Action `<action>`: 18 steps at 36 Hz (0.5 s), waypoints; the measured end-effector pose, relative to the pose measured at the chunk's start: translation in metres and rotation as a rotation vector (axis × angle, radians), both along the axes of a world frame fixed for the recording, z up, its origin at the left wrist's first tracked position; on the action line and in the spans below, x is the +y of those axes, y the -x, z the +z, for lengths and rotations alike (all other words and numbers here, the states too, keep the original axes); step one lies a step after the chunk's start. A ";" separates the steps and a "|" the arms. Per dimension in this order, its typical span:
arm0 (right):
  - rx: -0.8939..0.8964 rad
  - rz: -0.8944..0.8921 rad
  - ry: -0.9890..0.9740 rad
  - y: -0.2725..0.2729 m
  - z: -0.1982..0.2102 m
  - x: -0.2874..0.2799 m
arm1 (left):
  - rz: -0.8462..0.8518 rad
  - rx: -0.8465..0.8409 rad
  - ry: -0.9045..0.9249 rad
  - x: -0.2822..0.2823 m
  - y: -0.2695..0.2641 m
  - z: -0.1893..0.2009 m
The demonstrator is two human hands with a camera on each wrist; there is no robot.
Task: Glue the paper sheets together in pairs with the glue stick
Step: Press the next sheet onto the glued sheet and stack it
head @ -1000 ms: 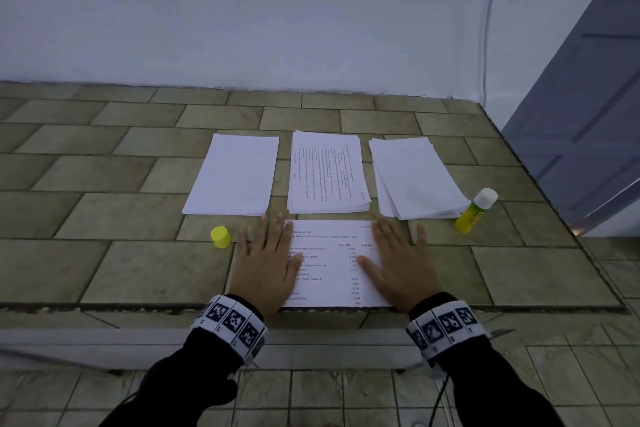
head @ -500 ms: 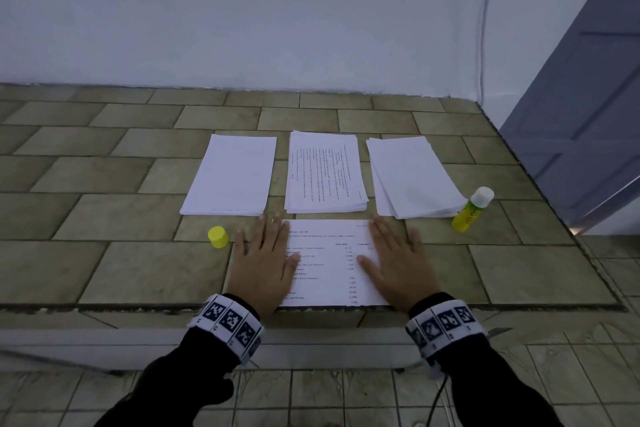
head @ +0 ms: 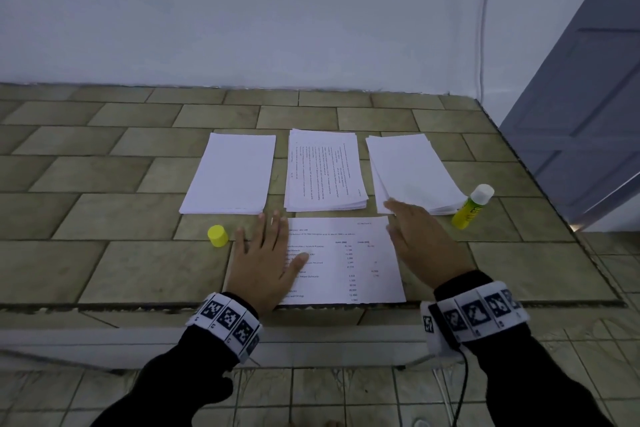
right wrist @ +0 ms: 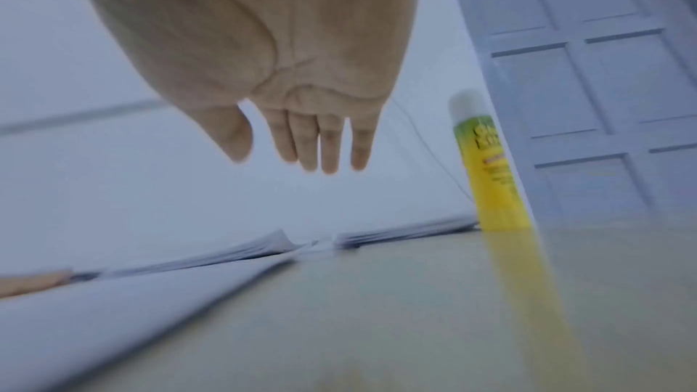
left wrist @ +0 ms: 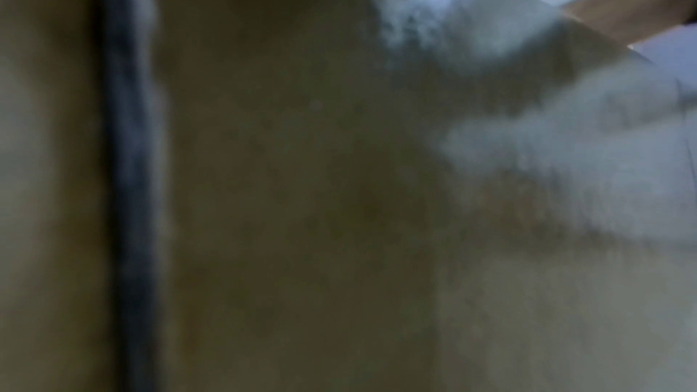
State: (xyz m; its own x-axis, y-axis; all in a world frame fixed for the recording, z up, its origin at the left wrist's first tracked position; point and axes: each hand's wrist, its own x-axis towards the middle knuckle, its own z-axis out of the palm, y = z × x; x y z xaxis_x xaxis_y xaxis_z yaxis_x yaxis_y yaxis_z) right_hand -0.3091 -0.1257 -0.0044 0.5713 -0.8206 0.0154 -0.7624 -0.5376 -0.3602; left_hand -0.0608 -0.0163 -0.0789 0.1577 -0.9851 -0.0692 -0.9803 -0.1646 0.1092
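A printed sheet [head: 341,260] with a table of figures lies flat at the near edge of the tiled surface [head: 104,184], its long side running left to right. The left hand [head: 268,260] rests palm down on the sheet's left end, fingers straight and spread, thumb lying over the print, holding nothing. The right hand [head: 420,243] is raised off the surface at the sheet's right end, fingers straight and close together; its fingertips reach over the near left corner of the right-hand paper stack [head: 414,173], and the right wrist view shows the palm open and bare above the papers, gripping nothing. Whether the fingertips touch that stack cannot be told. Beyond the printed sheet three stacks lie side by side: a blank white stack [head: 230,175] on the left, a stack topped by a printed page [head: 325,172] in the middle, and the blank, slightly fanned stack on the right. The glue stick [head: 472,206], yellow-green with a white end uppermost, stands upright just beside the right stack's near right corner, apart from the right hand. Its yellow cap [head: 217,236] sits on the surface just left of the left hand, near the little finger. Both wrists wear bands printed with black-and-white markers over dark sleeves. A pale wall [head: 242,10] rises behind the surface, and a grey panelled door [head: 588,97] stands at the right. The left wrist view is dark and blurred.
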 end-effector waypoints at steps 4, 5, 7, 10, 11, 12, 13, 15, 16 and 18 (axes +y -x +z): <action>0.196 0.107 -0.110 -0.008 0.010 -0.012 | 0.003 0.025 0.006 0.002 0.001 0.003; 0.224 0.118 -0.112 -0.011 0.009 -0.014 | 0.001 0.026 0.002 0.002 0.001 0.003; 0.279 0.134 -0.099 -0.018 0.007 -0.019 | -0.003 0.033 -0.001 0.002 0.000 0.003; 0.371 0.160 -0.035 -0.026 -0.001 -0.025 | -0.012 0.051 0.010 0.003 0.000 0.004; 0.401 0.171 -0.006 -0.028 -0.004 -0.027 | -0.012 0.050 0.014 0.003 0.000 0.004; 0.426 0.183 0.030 -0.030 -0.006 -0.028 | -0.011 0.049 0.011 0.003 0.000 0.004; 0.446 0.193 0.067 -0.031 -0.007 -0.030 | -0.008 0.045 0.005 0.003 0.000 0.004; 0.464 0.192 0.117 -0.034 -0.009 -0.033 | -0.006 0.040 0.001 0.003 0.000 0.004; 0.467 0.184 0.126 -0.035 -0.010 -0.034 | -0.006 0.035 -0.001 0.003 0.000 0.005; 0.475 0.166 0.124 -0.036 -0.010 -0.036 | -0.009 0.024 -0.007 0.002 0.001 0.006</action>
State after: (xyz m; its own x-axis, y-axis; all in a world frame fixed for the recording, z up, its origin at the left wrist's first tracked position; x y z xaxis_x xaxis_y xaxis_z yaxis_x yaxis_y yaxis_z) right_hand -0.2726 -0.1621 -0.0148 0.6611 -0.7269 -0.1859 -0.7272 -0.6818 0.0794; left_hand -0.0616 -0.0139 -0.0734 0.1473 -0.9859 -0.0796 -0.9788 -0.1569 0.1315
